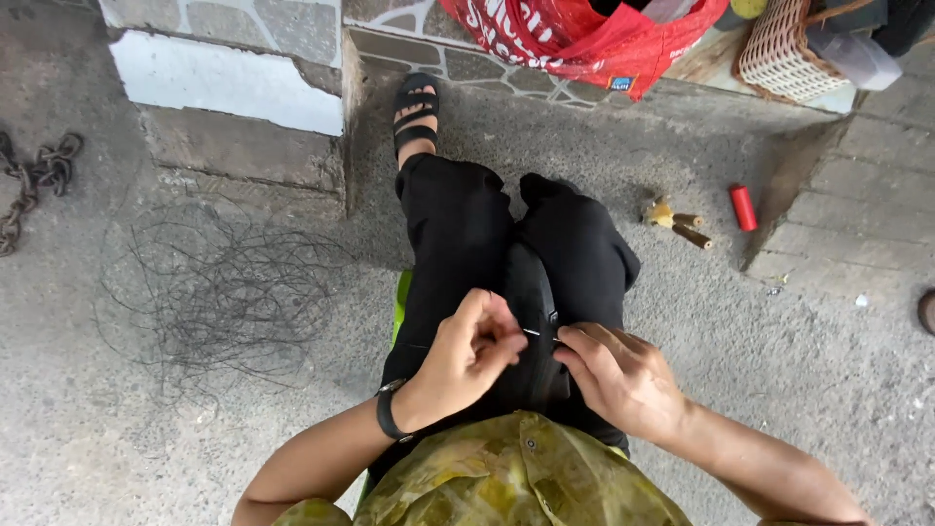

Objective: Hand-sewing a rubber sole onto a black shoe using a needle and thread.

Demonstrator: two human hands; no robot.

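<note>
Down on the grey concrete ground (146, 429), a tangle of thin dark wire (219, 292) lies left of the seated person's black-trousered legs (458, 244). Both hands work over a black item (531, 321) on the lap (a bag or strap, I cannot tell which). The left hand (467, 356) pinches a thin needle-like piece (534, 332); the right hand (618, 375) presses curled fingers on the black item.

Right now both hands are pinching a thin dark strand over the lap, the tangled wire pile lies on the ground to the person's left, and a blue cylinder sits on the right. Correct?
Not quite: the cylinder is red, not blue, as the head view shows. The rest holds: the left hand and right hand pinch the thin dark strand over the lap, and the tangled wire pile lies to the left.
</note>
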